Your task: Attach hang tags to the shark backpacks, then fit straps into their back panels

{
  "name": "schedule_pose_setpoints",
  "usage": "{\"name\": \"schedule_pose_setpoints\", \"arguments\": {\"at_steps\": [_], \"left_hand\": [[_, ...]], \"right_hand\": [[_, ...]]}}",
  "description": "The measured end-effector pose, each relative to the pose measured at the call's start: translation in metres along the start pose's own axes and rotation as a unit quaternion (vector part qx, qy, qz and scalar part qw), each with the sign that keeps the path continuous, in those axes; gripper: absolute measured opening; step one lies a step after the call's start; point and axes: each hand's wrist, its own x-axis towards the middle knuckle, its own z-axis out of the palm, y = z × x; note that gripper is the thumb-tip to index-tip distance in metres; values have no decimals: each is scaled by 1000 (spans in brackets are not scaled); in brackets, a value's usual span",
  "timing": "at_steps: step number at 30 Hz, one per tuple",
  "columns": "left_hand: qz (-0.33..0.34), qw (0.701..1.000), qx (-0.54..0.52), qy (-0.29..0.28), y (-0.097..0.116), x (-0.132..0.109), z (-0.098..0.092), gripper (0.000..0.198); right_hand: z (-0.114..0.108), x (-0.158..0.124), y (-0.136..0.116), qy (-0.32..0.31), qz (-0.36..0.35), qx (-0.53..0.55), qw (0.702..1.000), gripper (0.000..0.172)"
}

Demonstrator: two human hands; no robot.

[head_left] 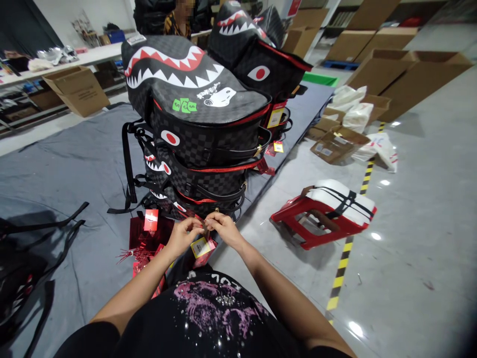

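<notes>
The head view shows two bare hands, a left hand (187, 235) and a right hand (224, 229), held close together. In front is one pile with at least three black checked backpacks (201, 134) with shark teeth and red eyes. Behind it is part of another pile (257, 59). One red stool with a white seat (324, 191) stands on the floor to the right.

The bottom of the near pile is hard to see behind the hands. One black bag (17, 268) is cut off at the left edge. One person (179, 22) at the back is cut off at the top and partly hidden by the bags.

The thumb and finger of each hand are bent and nearly meet at the tips, pinching a small, thin, brownish strip (206, 231). It is too small to tell what it is. One yellow and white paper label (200, 247), on a shiny red packet (204, 259), is just below the fingertips, on the side near the tummy.
</notes>
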Motion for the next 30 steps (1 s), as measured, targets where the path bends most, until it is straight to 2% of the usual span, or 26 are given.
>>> {"name": "schedule_pose_setpoints", "arguments": {"at_steps": [3, 7, 11, 16, 20, 30], "left_hand": [[12, 1000, 0, 0, 3, -1, 0, 11], [1, 999, -26, 28, 2, 3, 3, 19], [-24, 999, -48, -2, -2, 7, 4, 26], [-8, 1000, -6, -3, -1, 7, 0, 21], [11, 999, 34, -6, -1, 6, -2, 21], [31, 993, 108, -26, -5, 8, -4, 23]], "right_hand": [[0, 1, 1, -5, -4, -8, 1000, 23], [-2, 3, -1, -17, -15, -27, 999, 24], [-7, 4, -5, -39, -36, -65, 996, 22], [-8, 2, -13, -56, -81, -152, 983, 13], [-6, -1, -15, -61, -113, -208, 970, 15], [-6, 1, -8, -62, -131, -267, 953, 18]]}}
